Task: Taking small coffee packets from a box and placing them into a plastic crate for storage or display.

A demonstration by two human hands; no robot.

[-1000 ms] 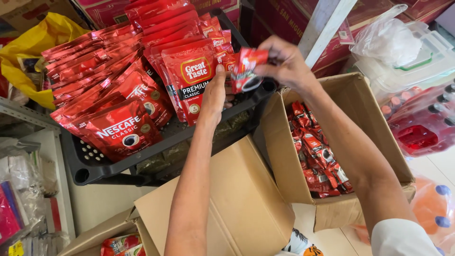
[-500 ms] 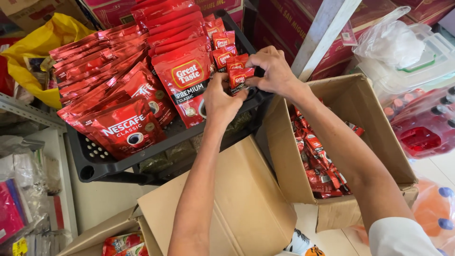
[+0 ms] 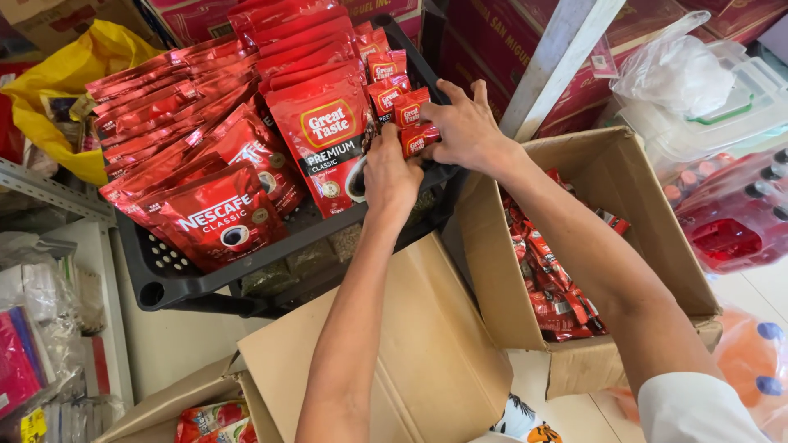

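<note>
My left hand (image 3: pixel 392 176) and my right hand (image 3: pixel 469 127) meet over the right end of a black plastic crate (image 3: pixel 176 283). Both grip small red coffee sachets (image 3: pixel 414 123) and press them into a row of like sachets (image 3: pixel 387 67) along the crate's right side. Beside them stand large red coffee pouches (image 3: pixel 328 139) in rows, with more pouches (image 3: pixel 217 217) leaning to the left. Below my right forearm an open cardboard box (image 3: pixel 657 246) holds several more small red sachets (image 3: pixel 558 279).
A closed cardboard box (image 3: pixel 427 361) lies under my left arm. A yellow plastic bag (image 3: pixel 57 90) sits at the far left. Clear plastic containers (image 3: pixel 706 98) and red-capped bottles (image 3: pixel 730 230) stand at the right. Red cartons (image 3: pixel 509 49) are stacked behind.
Both hands have come down from above the crate with the sachets and now press them into the row at the crate's right side.
</note>
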